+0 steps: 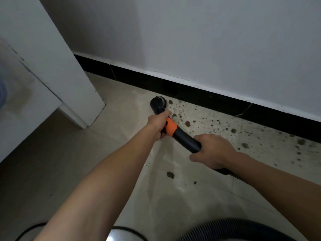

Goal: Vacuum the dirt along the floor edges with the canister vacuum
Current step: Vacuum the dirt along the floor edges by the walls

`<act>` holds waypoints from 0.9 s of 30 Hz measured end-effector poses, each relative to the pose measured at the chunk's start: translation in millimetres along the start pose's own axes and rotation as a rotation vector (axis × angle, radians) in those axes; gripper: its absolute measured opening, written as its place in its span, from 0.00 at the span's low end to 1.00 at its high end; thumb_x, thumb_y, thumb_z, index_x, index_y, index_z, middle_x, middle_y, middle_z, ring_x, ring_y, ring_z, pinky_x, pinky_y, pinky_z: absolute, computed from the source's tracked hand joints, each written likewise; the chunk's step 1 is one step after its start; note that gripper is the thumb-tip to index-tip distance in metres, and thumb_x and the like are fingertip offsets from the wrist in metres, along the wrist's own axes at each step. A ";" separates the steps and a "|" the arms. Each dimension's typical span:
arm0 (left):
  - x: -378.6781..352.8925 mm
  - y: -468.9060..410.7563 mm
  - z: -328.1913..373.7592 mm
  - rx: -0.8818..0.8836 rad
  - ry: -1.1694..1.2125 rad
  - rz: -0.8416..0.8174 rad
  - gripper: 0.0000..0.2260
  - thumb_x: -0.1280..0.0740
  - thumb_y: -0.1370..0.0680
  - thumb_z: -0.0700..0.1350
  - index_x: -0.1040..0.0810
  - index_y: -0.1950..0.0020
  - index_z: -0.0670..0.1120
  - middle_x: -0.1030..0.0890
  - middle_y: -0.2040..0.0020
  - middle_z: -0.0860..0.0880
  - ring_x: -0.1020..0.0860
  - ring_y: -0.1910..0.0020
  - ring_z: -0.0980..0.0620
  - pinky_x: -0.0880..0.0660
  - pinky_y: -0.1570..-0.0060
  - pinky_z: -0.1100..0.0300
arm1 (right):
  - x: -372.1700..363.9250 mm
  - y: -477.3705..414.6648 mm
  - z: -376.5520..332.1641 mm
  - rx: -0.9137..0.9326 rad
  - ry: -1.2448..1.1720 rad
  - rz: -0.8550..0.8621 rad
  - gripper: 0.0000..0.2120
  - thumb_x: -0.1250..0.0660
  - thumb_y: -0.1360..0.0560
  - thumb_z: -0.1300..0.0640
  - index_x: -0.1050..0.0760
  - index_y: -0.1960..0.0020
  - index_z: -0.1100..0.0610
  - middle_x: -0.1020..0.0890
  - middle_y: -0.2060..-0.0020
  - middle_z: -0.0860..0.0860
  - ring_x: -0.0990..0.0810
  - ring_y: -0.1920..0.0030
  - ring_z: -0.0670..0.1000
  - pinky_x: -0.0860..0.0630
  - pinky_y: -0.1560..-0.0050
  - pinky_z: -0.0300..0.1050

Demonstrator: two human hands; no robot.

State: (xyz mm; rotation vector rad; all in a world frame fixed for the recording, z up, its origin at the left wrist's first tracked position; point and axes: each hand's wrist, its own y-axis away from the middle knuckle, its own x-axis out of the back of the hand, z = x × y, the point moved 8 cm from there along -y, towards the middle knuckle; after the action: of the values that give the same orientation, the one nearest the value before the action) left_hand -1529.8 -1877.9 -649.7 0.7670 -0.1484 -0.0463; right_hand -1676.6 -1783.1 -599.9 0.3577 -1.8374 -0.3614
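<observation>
A black vacuum wand (184,138) with an orange collar (170,128) runs from my hands down to a round black nozzle (158,103) resting on the beige floor beside the black skirting (199,93). My left hand (159,123) grips the wand at the orange collar. My right hand (211,150) grips the wand further back, where it meets the ribbed hose (231,173). Dark dirt crumbs (233,130) lie scattered along the skirting to the right of the nozzle, with a few clumps (170,174) nearer me.
A white cabinet or door panel (52,66) stands at the left, its corner reaching the floor near the nozzle. The white wall (208,40) rises above the skirting. The canister's rim (119,231) and coiled ribbed hose (225,229) sit at the bottom edge.
</observation>
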 end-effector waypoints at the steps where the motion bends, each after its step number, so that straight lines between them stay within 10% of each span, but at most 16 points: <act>1: -8.5 -2.1 4.1 -0.004 -0.007 -0.010 0.14 0.32 0.24 0.52 0.29 0.46 0.45 0.27 0.62 0.48 0.29 0.67 0.52 0.34 0.74 0.62 | 2.8 -1.0 6.3 -0.018 -0.004 0.008 0.12 0.30 0.31 0.45 0.32 0.58 0.47 0.24 0.64 0.47 0.25 0.64 0.47 0.33 0.67 0.42; 20: -80.6 49.7 0.8 0.071 -0.111 -0.155 0.16 0.36 0.21 0.56 0.29 0.43 0.44 0.25 0.58 0.46 0.27 0.62 0.49 0.30 0.66 0.58 | 19.1 66.3 44.8 -0.220 -0.033 -0.025 0.13 0.31 0.31 0.43 0.30 0.53 0.48 0.23 0.63 0.48 0.23 0.63 0.49 0.27 0.62 0.43; 27: 4.1 63.6 -2.6 -0.021 -0.175 0.035 0.17 0.36 0.22 0.55 0.28 0.42 0.44 0.22 0.57 0.43 0.23 0.62 0.48 0.29 0.65 0.56 | 10.6 61.3 -14.0 0.004 -0.057 0.051 0.12 0.31 0.31 0.45 0.29 0.53 0.48 0.24 0.63 0.47 0.23 0.63 0.48 0.27 0.62 0.43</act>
State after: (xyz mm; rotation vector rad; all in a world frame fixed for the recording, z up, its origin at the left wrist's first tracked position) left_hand -1526.1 -1830.7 -606.9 0.7387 -0.3269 -0.0814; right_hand -1670.0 -1733.0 -561.0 0.3060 -1.9000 -0.3361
